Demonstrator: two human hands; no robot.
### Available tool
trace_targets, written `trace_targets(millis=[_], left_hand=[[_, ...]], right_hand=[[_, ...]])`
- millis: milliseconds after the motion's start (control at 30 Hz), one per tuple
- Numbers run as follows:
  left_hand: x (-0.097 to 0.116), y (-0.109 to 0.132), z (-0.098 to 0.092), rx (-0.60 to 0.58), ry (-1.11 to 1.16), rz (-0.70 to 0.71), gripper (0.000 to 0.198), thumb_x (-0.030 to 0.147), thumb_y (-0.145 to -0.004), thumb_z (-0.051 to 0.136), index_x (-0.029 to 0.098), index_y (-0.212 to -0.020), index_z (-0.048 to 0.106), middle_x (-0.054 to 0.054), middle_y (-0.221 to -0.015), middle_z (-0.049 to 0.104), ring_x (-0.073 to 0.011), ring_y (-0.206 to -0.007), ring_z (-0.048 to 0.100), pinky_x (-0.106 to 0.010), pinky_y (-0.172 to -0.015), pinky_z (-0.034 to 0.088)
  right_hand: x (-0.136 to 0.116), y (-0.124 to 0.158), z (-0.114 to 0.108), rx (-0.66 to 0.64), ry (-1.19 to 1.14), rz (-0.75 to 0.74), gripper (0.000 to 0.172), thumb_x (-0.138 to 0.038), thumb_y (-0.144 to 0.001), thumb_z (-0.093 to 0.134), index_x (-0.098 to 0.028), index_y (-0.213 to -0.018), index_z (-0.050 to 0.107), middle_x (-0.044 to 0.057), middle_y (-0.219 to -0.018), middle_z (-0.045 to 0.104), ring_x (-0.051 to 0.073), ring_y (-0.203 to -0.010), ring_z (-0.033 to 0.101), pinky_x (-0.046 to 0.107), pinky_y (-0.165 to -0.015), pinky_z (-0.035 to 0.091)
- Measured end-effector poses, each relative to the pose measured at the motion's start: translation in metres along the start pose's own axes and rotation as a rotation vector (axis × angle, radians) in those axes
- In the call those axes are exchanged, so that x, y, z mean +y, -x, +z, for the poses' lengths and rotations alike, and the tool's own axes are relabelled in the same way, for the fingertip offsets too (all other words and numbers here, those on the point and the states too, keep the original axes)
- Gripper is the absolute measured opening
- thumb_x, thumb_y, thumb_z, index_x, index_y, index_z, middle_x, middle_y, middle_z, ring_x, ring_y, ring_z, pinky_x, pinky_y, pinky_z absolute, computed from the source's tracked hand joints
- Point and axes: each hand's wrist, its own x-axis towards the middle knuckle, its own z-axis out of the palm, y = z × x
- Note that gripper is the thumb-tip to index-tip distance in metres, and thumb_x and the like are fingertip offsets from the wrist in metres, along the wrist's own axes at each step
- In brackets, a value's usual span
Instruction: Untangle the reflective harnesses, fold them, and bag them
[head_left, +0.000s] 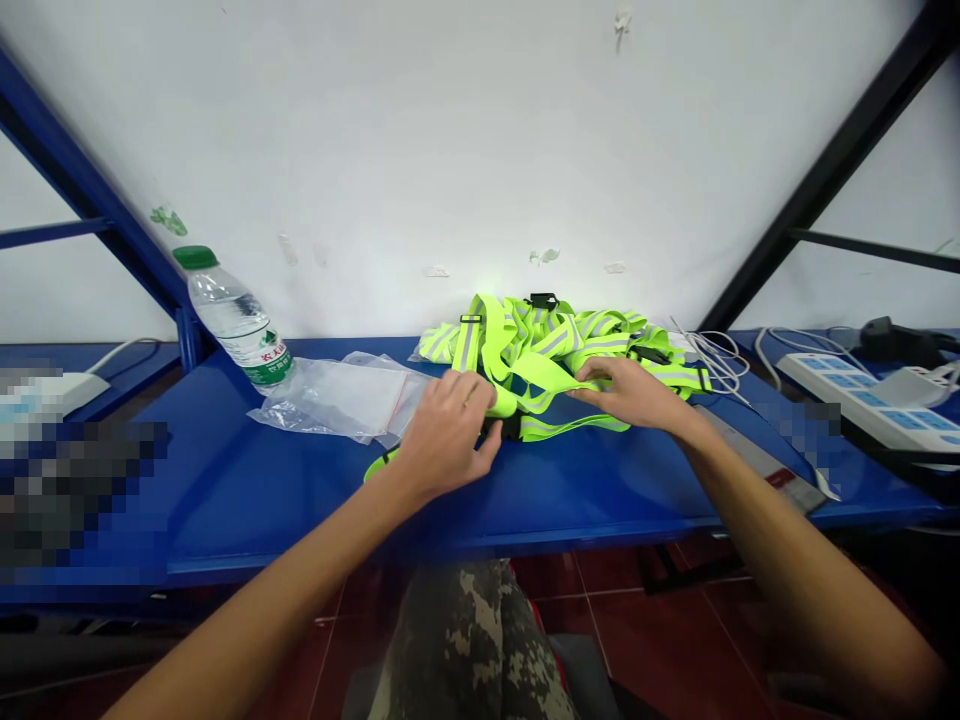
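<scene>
A tangled heap of lime-green reflective vests (551,345) with grey reflective stripes and black buckles lies on the blue shelf top (225,480). My left hand (446,435) grips a green band at the near left of the heap, and my right hand (626,392) pinches a strap of the same heap with its fingertips. Both hands seem to hold the same loop of webbing, stretched between them. A bit of green strap (379,465) pokes out below my left palm. Part of the heap is hidden under my hands.
A clear plastic zip bag (337,398) lies left of the heap, by a water bottle (236,315) standing near the wall. To the right are white cables (712,360), a flat grey strip (757,460) and a white power strip (855,400). Pixelated patches cover both sides.
</scene>
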Motion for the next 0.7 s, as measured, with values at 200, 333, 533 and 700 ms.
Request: trace_targets(millis=[200, 333, 533, 700], left_hand=[[-0.008, 0.003, 0.021, -0.08, 0.167, 0.12, 0.027, 0.025, -0.091, 0.052, 0.017, -0.117, 0.049, -0.018, -0.137, 0.046, -0.0309, -0.127, 0.045, -0.047, -0.103, 0.042], [-0.02, 0.005, 0.024, -0.265, 0.227, 0.068, 0.021, 0.034, -0.093, 0.053, 0.021, -0.108, 0.06, -0.014, -0.134, 0.048, -0.0304, -0.122, 0.05, -0.047, -0.102, 0.045], [-0.026, 0.003, 0.034, -0.286, 0.264, -0.082, 0.043, 0.042, -0.091, 0.056, 0.021, -0.128, 0.057, -0.015, -0.125, 0.057, -0.0317, -0.12, 0.053, -0.048, -0.103, 0.044], [-0.033, 0.002, 0.045, -0.328, 0.317, -0.186, 0.055, 0.049, -0.084, 0.065, 0.016, -0.127, 0.057, -0.016, -0.124, 0.062, -0.0336, -0.12, 0.056, -0.047, -0.102, 0.045]], right_hand=[[0.003, -0.002, 0.01, 0.046, 0.084, 0.051, 0.031, -0.019, -0.076, 0.06, -0.017, -0.106, 0.062, 0.01, -0.112, 0.069, 0.027, -0.102, 0.065, 0.041, -0.09, 0.05], [-0.008, 0.008, 0.011, -0.042, -0.032, -0.133, 0.055, -0.02, -0.074, 0.067, -0.02, -0.127, 0.053, 0.012, -0.133, 0.058, 0.028, -0.125, 0.055, 0.044, -0.106, 0.044], [-0.052, 0.021, 0.026, -0.024, -0.078, -0.382, 0.015, -0.036, -0.085, 0.066, -0.023, -0.093, 0.067, 0.009, -0.148, 0.045, 0.031, -0.145, 0.031, 0.051, -0.116, 0.033], [-0.068, 0.014, 0.054, 0.007, 0.174, -0.412, 0.023, -0.037, -0.089, 0.061, -0.019, -0.082, 0.075, 0.009, -0.16, 0.03, 0.041, -0.149, 0.016, 0.066, -0.114, 0.023]])
